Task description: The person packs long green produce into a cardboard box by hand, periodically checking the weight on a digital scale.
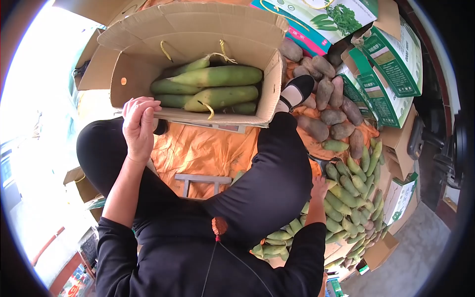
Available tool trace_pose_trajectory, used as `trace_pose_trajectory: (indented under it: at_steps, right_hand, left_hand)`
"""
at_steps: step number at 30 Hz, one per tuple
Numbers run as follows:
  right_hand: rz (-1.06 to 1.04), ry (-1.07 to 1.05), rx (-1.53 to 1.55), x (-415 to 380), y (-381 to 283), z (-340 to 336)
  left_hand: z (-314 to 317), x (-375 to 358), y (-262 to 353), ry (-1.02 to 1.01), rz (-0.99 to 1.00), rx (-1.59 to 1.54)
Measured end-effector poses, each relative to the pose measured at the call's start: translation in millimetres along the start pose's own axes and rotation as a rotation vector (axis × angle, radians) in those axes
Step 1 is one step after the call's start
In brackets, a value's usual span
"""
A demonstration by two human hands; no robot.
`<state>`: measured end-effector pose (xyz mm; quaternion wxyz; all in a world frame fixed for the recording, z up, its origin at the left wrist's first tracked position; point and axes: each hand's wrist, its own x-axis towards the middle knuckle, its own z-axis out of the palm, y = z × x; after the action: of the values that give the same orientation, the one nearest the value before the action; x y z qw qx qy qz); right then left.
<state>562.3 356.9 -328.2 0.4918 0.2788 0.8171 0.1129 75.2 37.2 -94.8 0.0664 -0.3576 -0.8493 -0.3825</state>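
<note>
In the head view: touching with left hand, half curled, the near-left corner of open cardboard carton, containing several long green radishes laid together; cannot tell if gripping. Reaching with right hand into piled green radishes, near reddish-brown roots; cannot tell if closed on anything.

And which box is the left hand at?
The open box ahead, holding long green vegetables: the left hand is at its near-left corner. The green-and-white boxes stand off right.
</note>
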Motion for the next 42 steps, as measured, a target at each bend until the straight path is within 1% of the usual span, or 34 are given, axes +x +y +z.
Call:
trace_pose_trajectory:
  at_steps: [2,3,5,6,8,9,10,11,12,13,14,15,17,18,20,22,24,25,26,27,29,30,31,32,33,34,35,36,38,39,40,42]
  right_hand:
    - [0.049,0.087,-0.004,-7,-3,2]
    - [0.052,0.096,-0.008,-11,-4,-3]
    - [0.104,0.074,0.149,-23,-6,-22]
    - [0.111,0.084,0.147,-24,-8,-18]
    - [0.191,0.229,0.461,-25,-15,-15]
    - [0.194,0.241,0.457,-28,-17,-22]
    - [0.286,0.269,0.652,-38,-21,-41]
    - [0.374,0.296,0.849,-44,-22,-55]
    - [0.377,0.309,0.845,-35,-22,-41]
    - [0.315,0.455,1.133,-15,-21,-3]
    - [0.24,0.603,1.417,-5,-18,15]
    - [0.241,0.615,1.409,-14,-13,-4]
    - [0.157,0.661,1.552,-52,3,-77]
    - [0.158,0.67,1.542,-67,12,-107]
    - [0.058,0.802,1.547,-94,29,-164]
    - [-0.044,0.828,1.661,-120,46,-220]
    - [-0.125,0.988,1.478,-133,65,-257]
    - [-0.183,0.979,1.551,-159,62,-302]
    - [-0.198,0.955,1.472,-171,67,-327]
    - [-0.23,1.041,1.325,-182,68,-353]
    - [-0.319,1.104,1.299,-199,58,-402]
    - [-0.329,1.138,1.222,-206,50,-425]
    - [-0.414,1.174,1.119,-212,42,-448]
    - [-0.452,1.217,1.045,-211,31,-465]
    - [-0.531,1.201,1.041,-208,19,-480]
    - [-0.579,1.181,0.93,-204,7,-494]
    - [-0.618,1.184,0.919,-195,-10,-503]
    - [-0.585,1.171,0.743,-199,-27,-517]
    - [-0.623,1.068,0.615,-184,-64,-532]
    - [-0.644,1.03,0.567,-171,-84,-534]
    - [-0.615,0.96,0.505,-166,-103,-538]
    - [-0.643,0.88,0.485,-150,-137,-539]
  left_hand:
    - [-1,1,2,0.005,0.0,-0.008]
    - [-1,2,3,0.015,0.001,-0.008]
    - [-2,4,5,-0.001,0.015,0.018]
    - [-3,3,4,0.008,0.006,-0.004]
    - [-3,4,6,0.026,-0.022,-0.049]
    - [-5,4,6,0.032,-0.053,-0.091]
    - [-10,4,3,-0.014,0.005,-0.042]
    - [-12,4,4,-0.01,-0.005,-0.072]
    - [-13,3,2,0.002,-0.005,-0.107]
    - [-14,3,0,0.012,-0.004,-0.145]
    - [-15,2,-1,0.023,-0.003,-0.153]
    - [-16,1,-2,0.038,-0.028,-0.202]
    - [-18,0,-3,0.061,-0.055,-0.262]
    - [-20,1,-4,0.067,-0.04,-0.261]
    - [-23,1,-5,0.081,-0.026,-0.267]
    - [-25,0,-4,0.104,-0.014,-0.274]
    - [-27,0,-4,0.116,-0.003,-0.281]
    - [-28,0,-4,0.122,0.008,-0.281]
    - [-29,0,-3,0.127,0.009,-0.285]
    - [-29,1,-1,0.17,0.003,-0.32]
    - [-31,1,0,0.216,-0.004,-0.356]
    - [-31,1,-1,0.237,-0.011,-0.378]
    - [-33,0,-1,0.257,-0.017,-0.4]
    - [-34,0,-1,0.262,-0.016,-0.401]
    - [-36,0,-2,0.279,-0.002,-0.381]
    - [-38,0,-4,0.294,0.011,-0.362]
    - [-40,-2,-6,0.296,0.012,-0.361]
    - [-42,-3,-9,0.269,-0.007,-0.384]
    - [-47,-3,-12,0.236,-0.027,-0.406]
    - [-48,-1,-10,0.294,-0.021,-0.418]
    - [-48,1,-9,0.352,-0.015,-0.431]
    - [-47,0,-11,0.366,-0.007,-0.44]
